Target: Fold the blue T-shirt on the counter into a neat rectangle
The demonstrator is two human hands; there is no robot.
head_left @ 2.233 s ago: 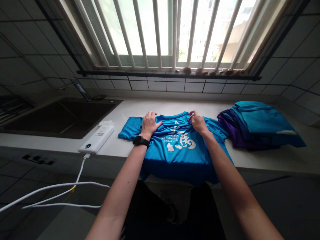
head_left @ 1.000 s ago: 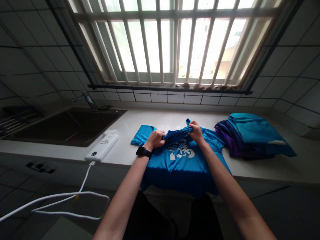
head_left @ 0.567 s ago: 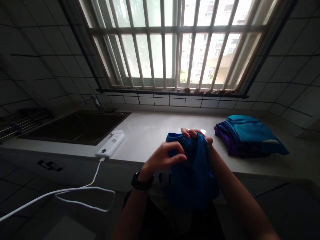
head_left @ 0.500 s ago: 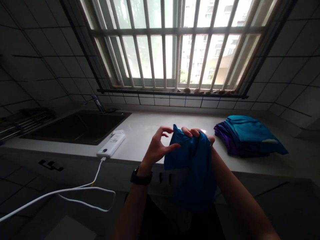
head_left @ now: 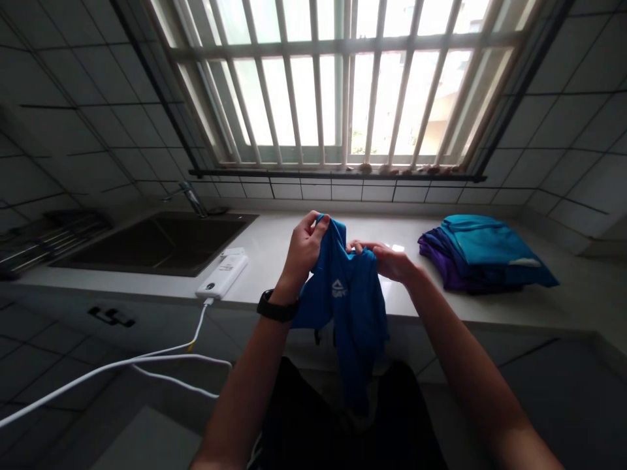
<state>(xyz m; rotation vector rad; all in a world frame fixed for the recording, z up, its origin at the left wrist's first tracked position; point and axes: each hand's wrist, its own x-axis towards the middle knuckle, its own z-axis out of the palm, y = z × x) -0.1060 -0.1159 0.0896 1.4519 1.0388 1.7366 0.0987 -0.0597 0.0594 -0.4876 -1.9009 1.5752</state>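
Observation:
A blue garment with a small white logo hangs in front of the counter's edge, loose and creased; its exact kind is hard to tell. My left hand, with a dark watch on the wrist, pinches the garment's upper left edge between thumb and fingers. On the other side, my right hand grips its top edge, the fingertips showing over the cloth and the thumb hidden. Between the two hands the cloth dips. To the right, a stack of folded clothes, teal on top with purple and dark blue below, lies on the counter.
A white countertop runs under the barred window. At the left is a dark sink with a metal faucet. A white power bank lies near the front edge, its white cable looping down left.
My left hand, open beside the cloth before, has closed on its edge and risen. My right hand has shifted slightly left. The garment has turned and spread, showing the white logo.

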